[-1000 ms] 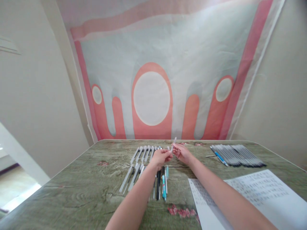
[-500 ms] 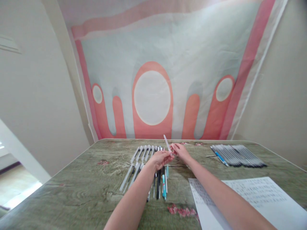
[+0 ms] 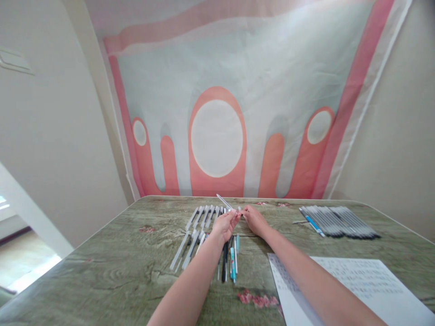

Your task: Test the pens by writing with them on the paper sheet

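Observation:
A slim pale pen (image 3: 223, 201) with a see-through barrel slants up and to the left above the table. My left hand (image 3: 224, 225) is closed on it in a pinch. Close by on the right, my right hand (image 3: 254, 220) has its fingertips pressed together at the pen's lower end; the small part between them is mostly hidden. Under and around my left hand lie rows of pens: white-capped pens (image 3: 200, 217) behind, pale pen barrels (image 3: 180, 250) on the left, a black pen (image 3: 224, 262) and a turquoise pen (image 3: 233, 265) in front.
To the right lies a flat row of grey pen refills (image 3: 336, 222) with dark ends, a blue-and-white pen (image 3: 315, 225) at its left side. Sheets of written paper (image 3: 360, 283) lie under my right forearm. The wood-patterned table (image 3: 118, 262) meets a printed backdrop (image 3: 217, 136).
The pen has tipped from pointing up and slightly right to pointing up and left. It now sits in my left hand, and my right hand has turned down to its lower end.

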Demonstrator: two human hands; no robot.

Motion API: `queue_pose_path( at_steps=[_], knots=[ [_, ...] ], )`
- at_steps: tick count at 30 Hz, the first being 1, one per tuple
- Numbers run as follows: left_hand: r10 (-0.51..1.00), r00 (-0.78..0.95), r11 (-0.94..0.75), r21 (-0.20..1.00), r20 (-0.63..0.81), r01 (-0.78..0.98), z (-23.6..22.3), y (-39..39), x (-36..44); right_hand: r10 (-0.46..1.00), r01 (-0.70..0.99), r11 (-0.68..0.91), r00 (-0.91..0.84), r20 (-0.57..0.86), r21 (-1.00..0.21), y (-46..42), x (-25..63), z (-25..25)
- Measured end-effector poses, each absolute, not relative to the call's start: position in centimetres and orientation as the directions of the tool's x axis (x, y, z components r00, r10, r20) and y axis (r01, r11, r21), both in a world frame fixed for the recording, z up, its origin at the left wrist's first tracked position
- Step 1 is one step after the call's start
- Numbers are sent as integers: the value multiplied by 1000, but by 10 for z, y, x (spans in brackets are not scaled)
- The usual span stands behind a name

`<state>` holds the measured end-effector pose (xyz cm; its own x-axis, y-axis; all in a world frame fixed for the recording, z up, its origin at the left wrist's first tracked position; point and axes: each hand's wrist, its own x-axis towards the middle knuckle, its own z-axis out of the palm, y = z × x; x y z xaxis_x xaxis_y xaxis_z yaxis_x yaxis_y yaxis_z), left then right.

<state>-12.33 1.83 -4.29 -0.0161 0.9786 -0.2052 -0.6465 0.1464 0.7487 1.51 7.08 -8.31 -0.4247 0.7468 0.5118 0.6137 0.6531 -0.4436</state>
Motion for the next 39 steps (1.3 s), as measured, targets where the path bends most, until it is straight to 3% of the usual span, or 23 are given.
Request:
queue_pose_path(
  at_steps=[7,17,23,29,39],
  knots=[
    [976,-8,158,732,-218,-663,-47,15,-119,729,647,665,-450,516,-374,73,16,-87],
    [979,-8,138,700,-201,-700,-49,15,-121,721,600,676,-418,553,-428,67,17,-81],
    [983,-80,49,659,-164,-750,-47,15,-124,712,261,702,-211,670,-663,48,5,-60],
    [981,-94,33,616,-172,-787,-46,15,-126,744,158,668,-145,652,-727,35,-4,-52],
    [973,-21,126,602,-231,-788,-47,15,-127,640,223,766,-181,747,-603,29,-3,-44]
  ],
)
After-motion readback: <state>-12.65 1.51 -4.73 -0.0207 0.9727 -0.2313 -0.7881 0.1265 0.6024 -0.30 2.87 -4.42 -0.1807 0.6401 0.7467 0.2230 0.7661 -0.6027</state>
